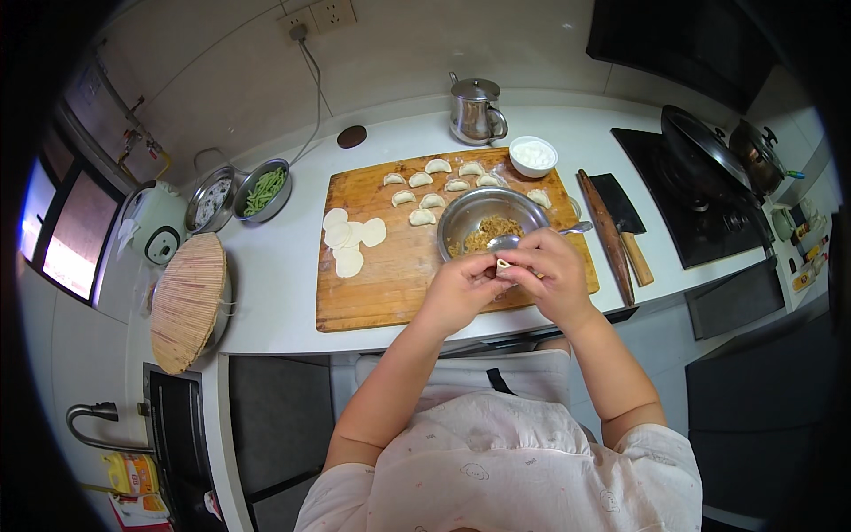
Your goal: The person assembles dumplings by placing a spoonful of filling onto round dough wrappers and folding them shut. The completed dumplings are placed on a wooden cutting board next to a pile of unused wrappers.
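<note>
Both of my hands meet over the near rim of a steel bowl [461, 213], pinching a small folded dumpling [503, 265] between the fingertips. My left hand [463, 288] grips its left side, and my right hand [551, 273] closes on it from the right. Brown minced filling [495, 232] lies in the bowl, with a metal spoon [505, 242] resting in it. Several finished dumplings [432, 201] sit on the wooden board [390, 284] behind and left of the bowl. Flat round wrappers [350, 260] overlap at the board's left.
Right of the board lie a rolling pin [606, 239] and a cleaver [634, 253], beside a black cooktop [683, 213]. A white bowl of flour [534, 156] and a steel pitcher [476, 113] stand behind. At left are green beans [264, 191] and a woven straw lid [188, 301].
</note>
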Tool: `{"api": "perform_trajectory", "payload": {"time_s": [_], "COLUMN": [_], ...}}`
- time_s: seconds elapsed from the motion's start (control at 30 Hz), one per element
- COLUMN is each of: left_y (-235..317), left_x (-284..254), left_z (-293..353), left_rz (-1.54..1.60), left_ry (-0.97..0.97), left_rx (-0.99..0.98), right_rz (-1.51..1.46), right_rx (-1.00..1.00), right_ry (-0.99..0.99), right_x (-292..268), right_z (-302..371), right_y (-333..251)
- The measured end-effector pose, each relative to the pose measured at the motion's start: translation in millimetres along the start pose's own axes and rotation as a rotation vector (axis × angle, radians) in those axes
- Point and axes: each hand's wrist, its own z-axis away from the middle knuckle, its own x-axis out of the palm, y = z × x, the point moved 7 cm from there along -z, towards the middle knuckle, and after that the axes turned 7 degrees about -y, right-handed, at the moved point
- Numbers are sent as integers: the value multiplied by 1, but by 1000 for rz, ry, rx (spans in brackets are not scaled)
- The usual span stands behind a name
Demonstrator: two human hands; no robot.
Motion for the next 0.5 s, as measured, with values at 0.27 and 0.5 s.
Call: {"api": "perform_trajectory", "payload": {"time_s": [0.27, 0.5], "left_y": [4, -5], "left_x": [4, -2], "left_z": [3, 3], "left_rz": [122, 96], "left_ry": [28, -17], "left_rx": [-4, -54], "right_rz": [50, 43], "right_rx": [-31, -79], "right_ry": [31, -90], "right_x": [0, 3], "right_z": [1, -5], "right_y": [-1, -8]}}
